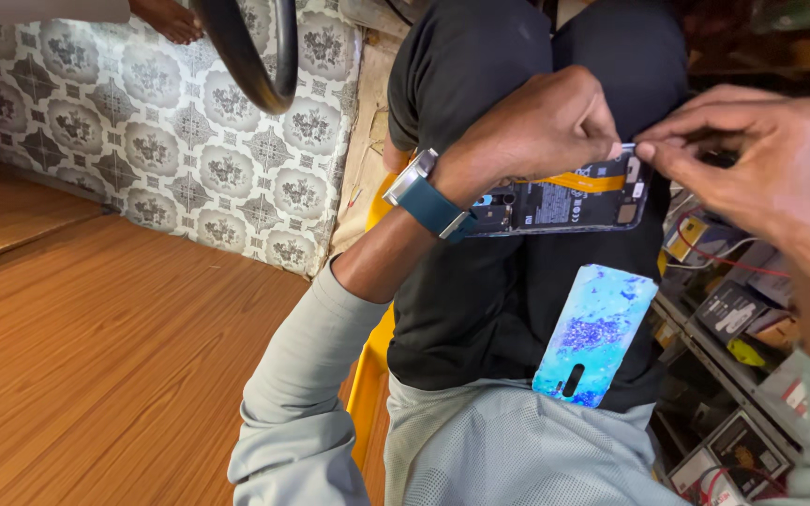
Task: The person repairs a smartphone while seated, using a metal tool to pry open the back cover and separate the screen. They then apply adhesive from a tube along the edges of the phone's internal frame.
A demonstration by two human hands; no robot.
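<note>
Over the lap, the left hand (pixel 541 122) clasps the opened black smartphone with bare circuitry and orange ribbon (pixel 564 199), while the right hand (pixel 752 164) pinches something tiny at its top corner. The blue marbled back cover (pixel 594 334) rests below on the thigh. This looks like mid-disassembly; the next move probably needs a steady, delicate pull.

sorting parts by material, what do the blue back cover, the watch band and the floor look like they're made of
Back cover: probably glass or glossy plastic, since its mottled blue surface is smooth and shiny. Watch band on the left hand: looks like matte teal rubber or silicone, smooth with no weave. Floor: wood-look planks with visible grain and a light sheen; real wood or laminate, cannot tell.
</note>
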